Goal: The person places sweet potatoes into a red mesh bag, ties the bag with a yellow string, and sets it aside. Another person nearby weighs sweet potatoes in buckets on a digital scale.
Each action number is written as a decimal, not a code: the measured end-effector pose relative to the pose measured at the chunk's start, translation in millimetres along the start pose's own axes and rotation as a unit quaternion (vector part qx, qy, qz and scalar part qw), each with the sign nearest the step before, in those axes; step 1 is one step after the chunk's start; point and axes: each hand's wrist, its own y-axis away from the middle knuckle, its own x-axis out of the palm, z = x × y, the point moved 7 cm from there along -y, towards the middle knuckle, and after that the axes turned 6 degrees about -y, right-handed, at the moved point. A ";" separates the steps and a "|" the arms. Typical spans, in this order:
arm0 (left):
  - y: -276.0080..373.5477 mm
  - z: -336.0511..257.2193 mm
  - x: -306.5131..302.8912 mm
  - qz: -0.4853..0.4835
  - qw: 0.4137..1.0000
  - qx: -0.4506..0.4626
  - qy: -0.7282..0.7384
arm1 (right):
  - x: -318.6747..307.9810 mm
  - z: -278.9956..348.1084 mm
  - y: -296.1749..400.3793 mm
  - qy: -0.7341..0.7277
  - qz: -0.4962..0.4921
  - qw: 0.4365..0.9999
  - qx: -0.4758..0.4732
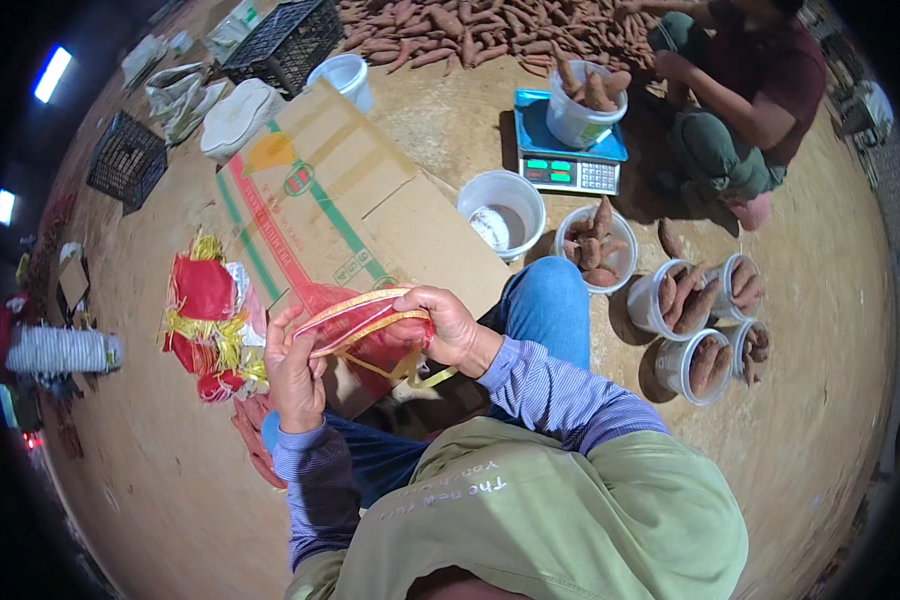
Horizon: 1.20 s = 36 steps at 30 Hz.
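A red mesh bag point(386, 346) with a yellow-edged mouth is stretched between my two hands above the near edge of a flattened cardboard box point(390, 217). My left hand point(297, 375) pinches one side of the bag's rim. On the other side, my right hand point(450, 330) grips the rim, and a yellow drawstring dangles below it. The mouth of the bag is spread into a long loop. Left of the cardboard lies a pile of folded red mesh bags point(204, 289) with yellow ties. Several sweet potatoes point(253, 435) rest on the floor beside my left forearm.
A bucket of sweet potatoes point(586, 112) stands on a digital scale point(568, 174). Nearer are a white bucket point(529, 217) and several filled tubs point(649, 307). A co-worker point(750, 97) crouches at upper right, near a large sweet potato heap point(487, 30). Black crates point(127, 161) sit at left.
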 end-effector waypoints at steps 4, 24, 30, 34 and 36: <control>-8.0 14.1 -12.3 -0.056 0.997 0.028 0.034 | 9.4 -0.3 8.6 0.107 -0.068 0.992 -0.018; 19.6 -22.2 53.9 -0.051 0.991 -0.070 0.103 | -56.9 48.0 14.2 0.188 -0.281 0.905 -0.259; 6.8 -14.2 31.1 0.347 0.879 -0.046 0.323 | -24.2 28.0 8.3 -0.084 -0.145 0.983 -0.074; 8.7 -12.0 54.2 0.093 0.994 0.010 -0.053 | 18.9 53.6 20.9 -0.020 -0.059 0.995 -0.073; -9.6 11.5 30.7 0.002 0.989 0.072 -0.126 | 35.2 47.1 22.4 0.009 -0.014 0.999 -0.038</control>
